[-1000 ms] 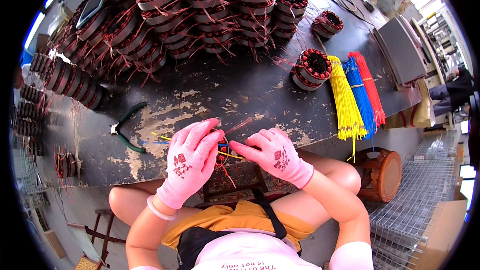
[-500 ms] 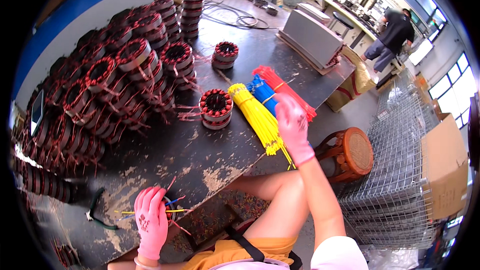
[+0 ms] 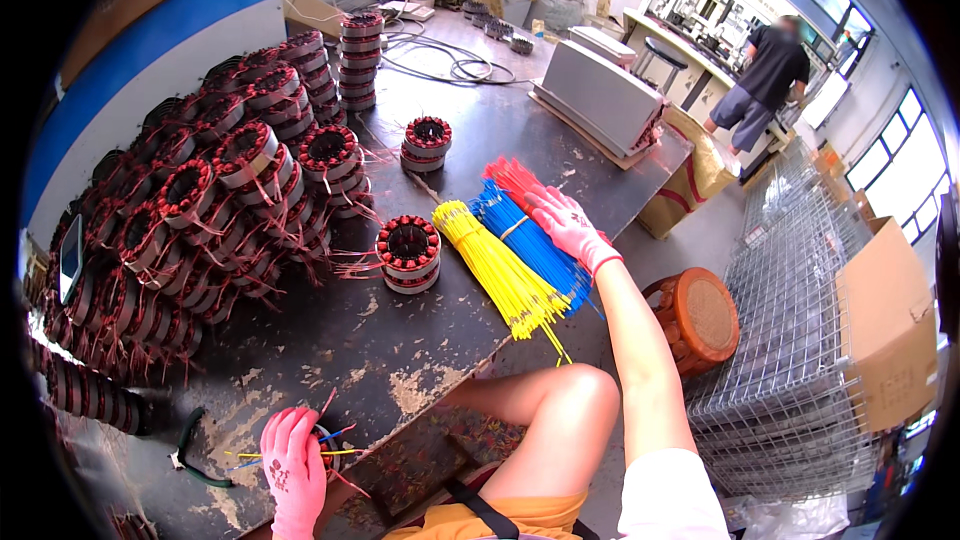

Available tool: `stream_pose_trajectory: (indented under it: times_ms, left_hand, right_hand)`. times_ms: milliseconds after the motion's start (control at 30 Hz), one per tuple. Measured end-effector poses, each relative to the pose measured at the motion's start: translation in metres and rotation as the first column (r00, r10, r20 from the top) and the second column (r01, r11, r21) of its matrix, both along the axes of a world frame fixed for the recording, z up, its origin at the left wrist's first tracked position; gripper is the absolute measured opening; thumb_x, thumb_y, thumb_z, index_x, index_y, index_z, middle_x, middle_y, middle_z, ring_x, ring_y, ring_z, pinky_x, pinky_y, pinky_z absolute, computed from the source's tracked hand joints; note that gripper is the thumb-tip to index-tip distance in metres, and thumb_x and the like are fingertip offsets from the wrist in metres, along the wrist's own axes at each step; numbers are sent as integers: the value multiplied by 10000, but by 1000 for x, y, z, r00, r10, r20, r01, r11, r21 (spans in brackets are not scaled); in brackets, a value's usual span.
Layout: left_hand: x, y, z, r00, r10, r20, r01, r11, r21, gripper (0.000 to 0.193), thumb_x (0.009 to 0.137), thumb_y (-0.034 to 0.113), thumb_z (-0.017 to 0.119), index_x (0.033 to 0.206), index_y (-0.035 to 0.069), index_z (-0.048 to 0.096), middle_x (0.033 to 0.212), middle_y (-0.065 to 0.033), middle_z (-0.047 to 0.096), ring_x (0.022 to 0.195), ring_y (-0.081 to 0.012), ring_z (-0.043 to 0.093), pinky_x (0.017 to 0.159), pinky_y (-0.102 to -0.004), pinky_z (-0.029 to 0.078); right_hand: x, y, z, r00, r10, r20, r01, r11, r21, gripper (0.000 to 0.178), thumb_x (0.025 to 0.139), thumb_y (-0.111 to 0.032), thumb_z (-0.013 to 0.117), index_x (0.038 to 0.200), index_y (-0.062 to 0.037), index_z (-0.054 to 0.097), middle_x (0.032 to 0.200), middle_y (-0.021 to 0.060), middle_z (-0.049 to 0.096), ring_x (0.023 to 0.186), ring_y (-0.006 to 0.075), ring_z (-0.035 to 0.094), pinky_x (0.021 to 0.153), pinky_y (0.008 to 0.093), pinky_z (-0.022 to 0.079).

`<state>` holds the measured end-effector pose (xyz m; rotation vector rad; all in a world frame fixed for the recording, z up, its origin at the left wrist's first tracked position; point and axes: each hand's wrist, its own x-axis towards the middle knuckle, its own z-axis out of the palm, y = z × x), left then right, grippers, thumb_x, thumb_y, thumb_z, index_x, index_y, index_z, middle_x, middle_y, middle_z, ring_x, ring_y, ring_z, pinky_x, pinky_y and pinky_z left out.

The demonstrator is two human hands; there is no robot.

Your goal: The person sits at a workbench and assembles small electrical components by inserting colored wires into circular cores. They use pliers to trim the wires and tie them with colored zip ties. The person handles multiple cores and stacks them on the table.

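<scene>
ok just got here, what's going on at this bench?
The left hand, gloved in pink, is on a coil ring at the table edge. The right hand, also gloved, lies over the red wires, beside the blue wires; whether it has gripped any is hidden. Pliers lie left of the left hand, and many more rings are piled farther back.

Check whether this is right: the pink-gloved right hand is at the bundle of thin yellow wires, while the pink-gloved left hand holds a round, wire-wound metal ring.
Wrong bundle: the head view shows the pink-gloved right hand at the bundle of red wires. The left hand does hold the metal ring.
</scene>
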<state>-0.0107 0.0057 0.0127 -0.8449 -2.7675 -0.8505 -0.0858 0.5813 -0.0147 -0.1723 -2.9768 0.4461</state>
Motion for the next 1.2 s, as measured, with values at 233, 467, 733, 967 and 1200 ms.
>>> stream_pose_trajectory:
  times_ms: [233, 467, 733, 967, 1200]
  left_hand:
    - [1, -2, -1, 1000, 3, -5, -3, 1000, 1, 297, 943, 8, 540, 1219, 17, 648, 1256, -155, 639, 1245, -379, 553, 1113, -478, 404]
    - [1, -3, -6, 1000, 15, 19, -15, 1000, 22, 312, 919, 5, 572, 1221, 24, 650, 1262, -148, 643, 1247, -384, 557, 1113, -498, 399]
    - [-2, -5, -7, 1000, -1, -14, 1, 1000, -18, 285, 975, 28, 522, 1231, 7, 644, 1290, -166, 633, 1268, -373, 548, 1123, -470, 393]
    - [-2, -7, -11, 1000, 6, -27, -7, 999, -33, 293, 975, 31, 518, 1239, 12, 643, 1298, -170, 628, 1270, -379, 544, 1119, -473, 391]
    - [-1, -1, -9, 1000, -8, -6, 8, 1000, -22, 300, 977, 25, 509, 1246, 10, 641, 1304, -174, 623, 1272, -383, 540, 1119, -473, 389]
  right_hand:
    - [6, -70, -7, 958, 267, -101, -245, 950, 192, 533, 1088, -352, 412, 1572, -128, 412, 1667, 106, 344, 1554, 308, 276, 1274, 467, 178]
    - [8, -67, -18, 980, 180, -78, -158, 959, 236, 515, 1091, -353, 394, 1574, -178, 418, 1673, 73, 341, 1556, 303, 264, 1270, 476, 167]
    - [18, -53, 15, 884, -105, -455, 57, 991, -120, 476, 1000, -380, 601, 1377, -90, 624, 1402, 182, 613, 1304, 340, 578, 1101, 427, 456]
    - [68, 12, 20, 785, -605, -132, 605, 795, -46, 252, 901, -381, 728, 1003, -156, 781, 1058, 107, 714, 1018, 299, 688, 877, 430, 535]
    - [126, 22, 31, 742, -595, -308, 536, 803, -261, 231, 894, -299, 745, 930, -72, 765, 897, 100, 677, 815, 268, 692, 745, 387, 529]
